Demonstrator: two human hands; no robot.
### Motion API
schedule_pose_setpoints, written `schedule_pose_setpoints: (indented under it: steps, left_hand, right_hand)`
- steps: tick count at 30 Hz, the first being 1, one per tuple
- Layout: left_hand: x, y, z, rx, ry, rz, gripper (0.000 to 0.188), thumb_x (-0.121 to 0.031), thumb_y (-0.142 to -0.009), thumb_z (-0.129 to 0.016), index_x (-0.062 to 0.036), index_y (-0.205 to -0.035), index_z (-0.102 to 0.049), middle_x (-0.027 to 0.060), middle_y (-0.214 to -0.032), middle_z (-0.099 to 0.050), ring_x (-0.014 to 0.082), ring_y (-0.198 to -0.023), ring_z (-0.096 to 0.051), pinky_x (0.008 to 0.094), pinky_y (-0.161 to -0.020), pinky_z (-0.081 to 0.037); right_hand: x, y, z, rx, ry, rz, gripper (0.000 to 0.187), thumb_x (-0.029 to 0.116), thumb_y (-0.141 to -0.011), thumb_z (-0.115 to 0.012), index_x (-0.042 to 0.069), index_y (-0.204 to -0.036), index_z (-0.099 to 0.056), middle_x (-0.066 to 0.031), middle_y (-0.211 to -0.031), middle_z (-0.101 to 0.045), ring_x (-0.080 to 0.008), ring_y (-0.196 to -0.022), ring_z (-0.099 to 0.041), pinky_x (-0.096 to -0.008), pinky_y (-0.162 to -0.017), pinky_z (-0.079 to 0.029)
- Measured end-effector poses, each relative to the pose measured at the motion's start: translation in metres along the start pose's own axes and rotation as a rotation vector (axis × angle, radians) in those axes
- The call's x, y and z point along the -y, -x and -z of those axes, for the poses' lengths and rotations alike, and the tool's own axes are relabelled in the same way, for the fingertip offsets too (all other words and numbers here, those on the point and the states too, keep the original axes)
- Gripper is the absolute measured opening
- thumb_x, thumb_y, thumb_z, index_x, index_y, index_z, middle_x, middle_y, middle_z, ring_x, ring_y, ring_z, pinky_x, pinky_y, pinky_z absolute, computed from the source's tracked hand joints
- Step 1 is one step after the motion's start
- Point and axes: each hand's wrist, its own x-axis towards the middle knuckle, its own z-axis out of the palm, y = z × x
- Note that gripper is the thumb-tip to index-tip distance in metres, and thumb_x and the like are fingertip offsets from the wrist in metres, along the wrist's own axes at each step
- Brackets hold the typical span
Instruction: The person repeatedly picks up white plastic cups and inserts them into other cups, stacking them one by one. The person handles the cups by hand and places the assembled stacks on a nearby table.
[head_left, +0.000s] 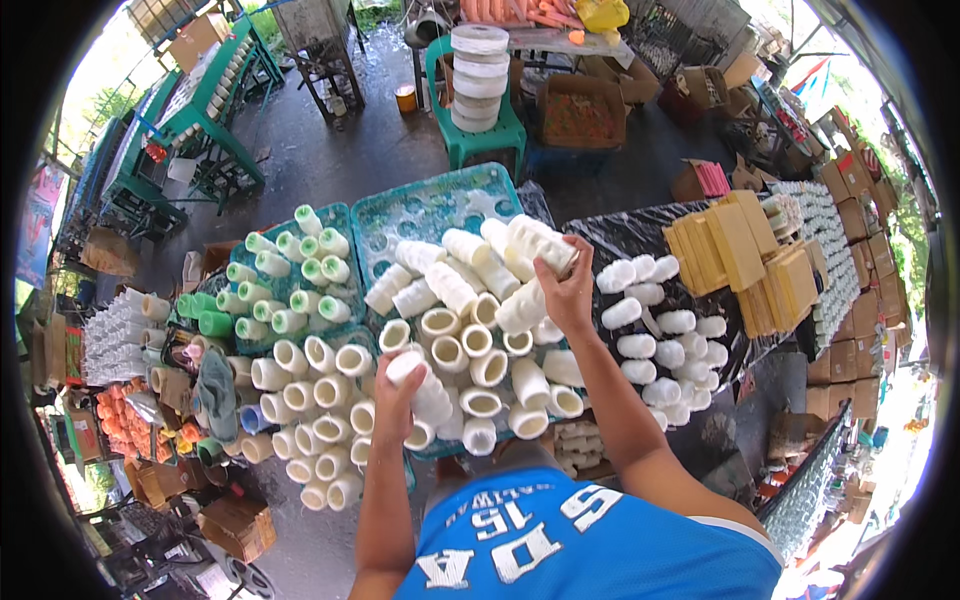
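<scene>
My left hand (394, 408) is closed around a white ribbed candle (428, 395), a thick wax-like cylinder with its rounded end up. Farther right, my right hand (568, 290) grips another white ribbed candle (540, 245) by its near end, above the pile. Between and beyond the hands, many hollow cream-white cylinders (449, 352) stand or lie on a teal tray (440, 195); several show open mouths. Shorter white pieces (640, 345) lie in rows on black plastic sheeting (615, 240) to the right of my right hand.
White cylinders with green ends (308, 268) stand on a second teal tray (335, 215) at left. Yellow blocks (735, 240) are stacked at right. Beyond, a green chair (465, 140) bears a stack of white spools (480, 80), beside a cardboard box (583, 112). Green machines (205, 115) stand far left.
</scene>
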Motion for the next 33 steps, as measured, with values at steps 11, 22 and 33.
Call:
schedule_pose_setpoints:
  steps: [11,22,33]
  left_hand:
    - [0.059,0.0,-0.028,0.057,-0.467,-0.069,0.061,-0.024,-0.088,-0.088,-0.0004,-0.132,-0.053,0.0148,-0.116,-0.069,0.0229,-0.105,-0.069,0.0354,-0.091,-0.057]
    - [0.1,-0.019,-0.01,0.108,-1.1,-0.532,0.06,-0.027,-0.073,-0.094,-0.0004,-0.121,-0.074,0.0192,-0.12,-0.075,0.038,-0.113,-0.066,0.046,-0.102,-0.05]
    - [0.026,0.034,-0.04,0.154,-0.641,-0.523,0.061,-0.012,-0.077,-0.093,-0.008,-0.133,-0.068,0.0093,-0.128,-0.071,0.0229,-0.114,-0.067,0.0357,-0.09,-0.055]
  right_hand:
    - [-0.058,0.183,-0.02,-0.137,-0.427,-0.322,0.06,0.011,-0.092,-0.082,0.002,-0.139,-0.045,-0.0138,-0.128,-0.056,-0.0196,-0.112,-0.061,-0.0318,-0.095,-0.052]
    - [-0.069,0.178,0.006,0.192,0.232,-0.053,0.062,0.018,-0.083,-0.085,0.0,-0.131,-0.049,-0.0226,-0.125,-0.058,-0.039,-0.125,-0.056,-0.0465,-0.108,-0.046]
    - [0.006,0.202,0.02,0.29,-0.135,-0.151,0.067,0.046,-0.101,-0.07,0.004,-0.149,-0.047,-0.0188,-0.144,-0.055,-0.0377,-0.136,-0.053,-0.0502,-0.113,-0.043]
